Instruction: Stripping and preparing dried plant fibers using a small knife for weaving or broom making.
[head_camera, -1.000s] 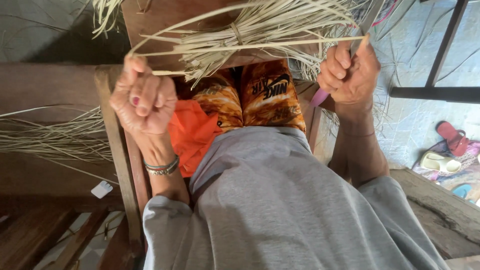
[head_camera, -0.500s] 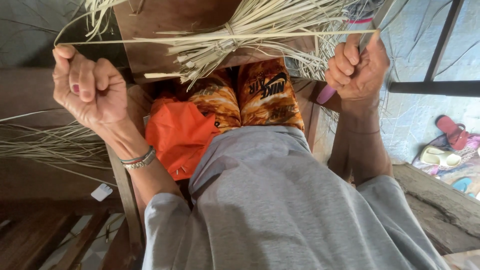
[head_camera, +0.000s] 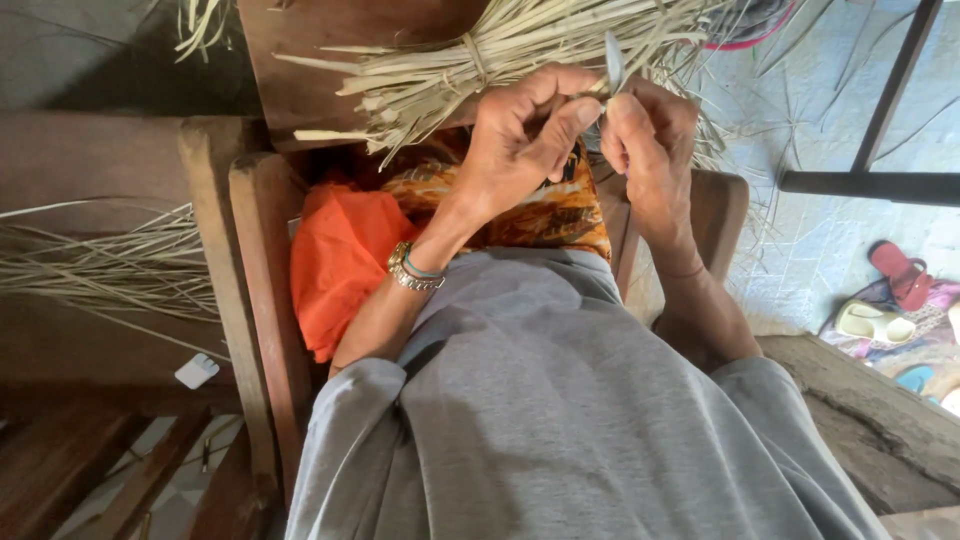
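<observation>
My left hand (head_camera: 520, 135) and my right hand (head_camera: 648, 140) meet in front of me above my lap. The right hand grips a small knife (head_camera: 613, 62) with its pale blade pointing up. The fingers of the left hand pinch a thin pale strip right beside the blade; the strip itself is mostly hidden between the fingers. Just beyond the hands lies a tied bundle of dry pale strips (head_camera: 470, 60) on a brown wooden board (head_camera: 300, 60). An orange cloth (head_camera: 340, 260) lies on my lap at the left.
A wooden chair arm (head_camera: 255, 300) runs along my left side. More loose dry strips (head_camera: 100, 265) lie on the floor at the left, near a small white object (head_camera: 197, 371). Sandals (head_camera: 885, 300) sit on the tiled floor at the right, under a dark metal frame (head_camera: 870, 180).
My left hand swung in from far left to meet the right hand at the knife. The long strip stretched between the hands is gone from view. The right hand shifted slightly left.
</observation>
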